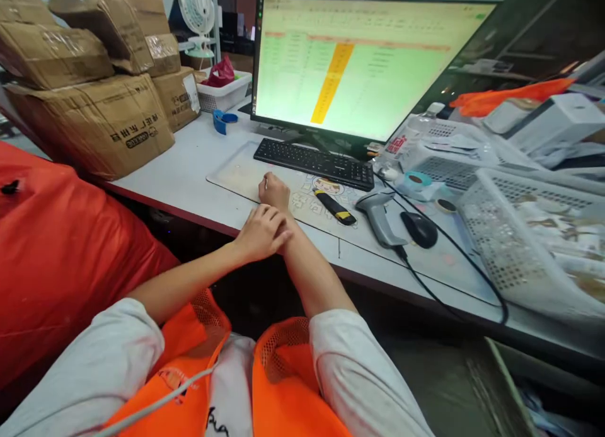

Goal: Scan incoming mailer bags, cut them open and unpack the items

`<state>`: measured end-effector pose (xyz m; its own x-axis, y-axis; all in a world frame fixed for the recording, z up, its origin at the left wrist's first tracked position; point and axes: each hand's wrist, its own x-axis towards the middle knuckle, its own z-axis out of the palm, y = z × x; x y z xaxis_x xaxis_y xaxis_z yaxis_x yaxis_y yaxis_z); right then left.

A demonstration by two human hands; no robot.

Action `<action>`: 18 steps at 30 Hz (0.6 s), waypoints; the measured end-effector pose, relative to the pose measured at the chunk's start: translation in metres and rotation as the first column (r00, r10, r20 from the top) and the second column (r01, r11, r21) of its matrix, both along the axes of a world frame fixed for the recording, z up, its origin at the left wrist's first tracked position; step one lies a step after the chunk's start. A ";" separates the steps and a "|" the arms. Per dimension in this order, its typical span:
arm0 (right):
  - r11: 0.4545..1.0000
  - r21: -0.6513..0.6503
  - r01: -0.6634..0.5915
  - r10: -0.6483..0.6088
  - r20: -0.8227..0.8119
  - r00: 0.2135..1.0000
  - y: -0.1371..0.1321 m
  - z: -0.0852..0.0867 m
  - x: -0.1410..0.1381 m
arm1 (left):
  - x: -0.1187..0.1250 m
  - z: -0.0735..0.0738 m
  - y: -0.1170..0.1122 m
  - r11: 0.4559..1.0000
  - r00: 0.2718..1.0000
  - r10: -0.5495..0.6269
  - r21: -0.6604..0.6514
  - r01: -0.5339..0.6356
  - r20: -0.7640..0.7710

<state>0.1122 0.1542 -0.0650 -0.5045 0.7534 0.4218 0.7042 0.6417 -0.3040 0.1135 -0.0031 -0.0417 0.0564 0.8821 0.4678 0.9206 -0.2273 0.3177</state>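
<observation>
Near the desk's front edge, my right hand (275,192) is curled into a loose fist on the desk mat (236,170), with nothing visible in it. Across my right wrist lies my left hand (261,233), its fingers bent over the top and the thumb on the forearm. A black keyboard (314,163) lies just beyond the fist. To the right of it are a black and yellow utility knife (334,207), a grey barcode scanner (382,217) and a black mouse (419,229).
A monitor (302,71) showing a spreadsheet stands behind the keyboard. Cardboard boxes (94,122) are stacked at left, near a blue tape dispenser (223,120). White perforated baskets (496,235) and a plastic bottle (411,131) stand at right. The scanner's cable (425,285) hangs over the edge.
</observation>
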 end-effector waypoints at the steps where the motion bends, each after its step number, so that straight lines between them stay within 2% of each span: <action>1: 1.000 -0.007 0.002 -0.002 0.001 1.000 0.001 0.000 0.003 | 0.010 0.001 0.000 1.000 1.000 -0.023 0.004 0.023 0.006; 5: 1.000 -0.016 -0.027 0.026 -0.014 1.000 0.003 -0.001 0.007 | 0.056 0.016 -0.020 0.973 0.973 -0.227 -0.027 0.228 0.035; 7: 0.999 -0.022 -0.039 0.039 -0.013 0.999 0.002 -0.001 0.006 | 0.060 0.023 -0.025 0.951 0.952 -0.303 -0.052 0.305 0.038; 9: 0.999 -0.028 -0.046 0.046 -0.006 0.999 0.002 -0.002 0.004 | 0.044 0.023 -0.017 0.962 0.963 -0.268 -0.047 0.268 0.011; 12: 0.997 -0.049 -0.056 0.057 0.017 0.998 0.001 -0.002 0.003 | 0.006 0.013 0.008 0.998 0.997 -0.070 -0.007 0.070 -0.016; 14: 0.996 -0.062 -0.064 0.066 0.030 0.997 0.001 -0.001 0.003 | -0.008 0.005 0.017 1.000 1.000 -0.013 0.005 0.013 -0.003; 16: 0.995 -0.067 -0.072 0.074 0.032 0.997 0.001 -0.001 0.003 | -0.002 0.001 0.008 0.999 0.998 -0.053 0.012 0.053 0.025; 18: 0.995 -0.065 -0.071 0.073 0.022 0.997 0.001 -0.001 0.004 | 0.017 0.001 -0.013 0.988 0.985 -0.157 0.015 0.157 0.070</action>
